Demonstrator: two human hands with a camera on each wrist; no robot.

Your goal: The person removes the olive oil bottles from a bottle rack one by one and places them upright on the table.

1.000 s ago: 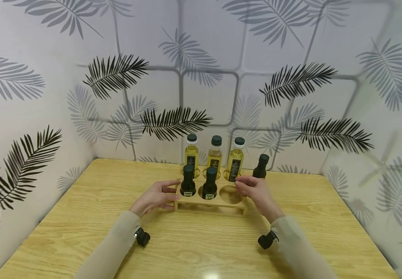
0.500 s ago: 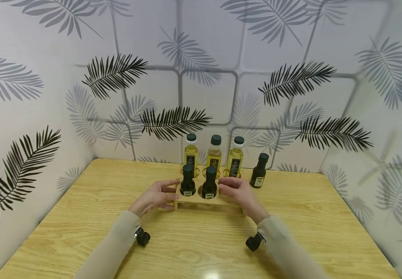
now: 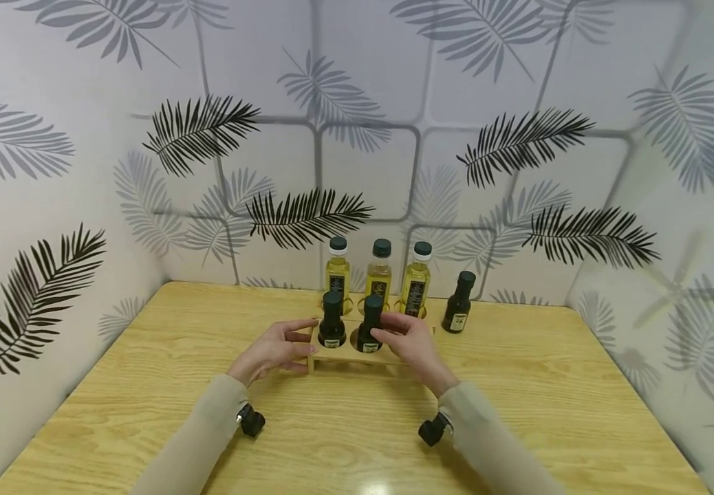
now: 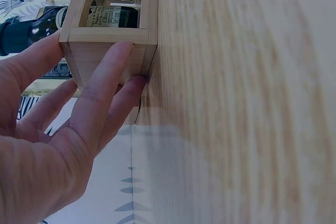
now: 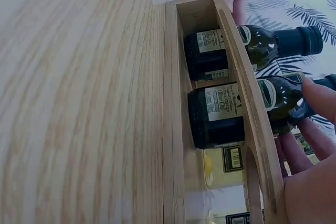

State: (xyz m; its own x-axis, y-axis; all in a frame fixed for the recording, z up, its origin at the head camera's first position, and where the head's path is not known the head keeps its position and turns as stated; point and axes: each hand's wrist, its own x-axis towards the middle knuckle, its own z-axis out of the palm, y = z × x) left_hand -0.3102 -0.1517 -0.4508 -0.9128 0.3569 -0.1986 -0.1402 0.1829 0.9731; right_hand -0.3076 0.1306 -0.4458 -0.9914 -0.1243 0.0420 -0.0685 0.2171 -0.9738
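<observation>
A two-tier wooden bottle rack (image 3: 347,357) stands on the table. My left hand (image 3: 272,352) rests its fingertips against the rack's left end, fingers fairly straight in the left wrist view. My right hand (image 3: 414,347) pinches a dark oil bottle (image 5: 281,100) by its shoulder, in the middle hole of the front row. The bottle's base stays down inside the rack. Another dark oil bottle (image 3: 332,320) stands upright in the front-left hole. Yellow oil bottles (image 3: 337,271) with dark caps fill the back row. From the head, my right hand hides the front-right hole.
One more dark oil bottle (image 3: 458,307) stands upright on the wooden table (image 3: 536,371), right of the rack. A patterned wall (image 3: 369,172) rises behind the table, with further walls at the left and right.
My right hand has moved left from near the rack's right end, past the front-right hole, and has taken hold of the middle dark bottle. My left hand stays in place.
</observation>
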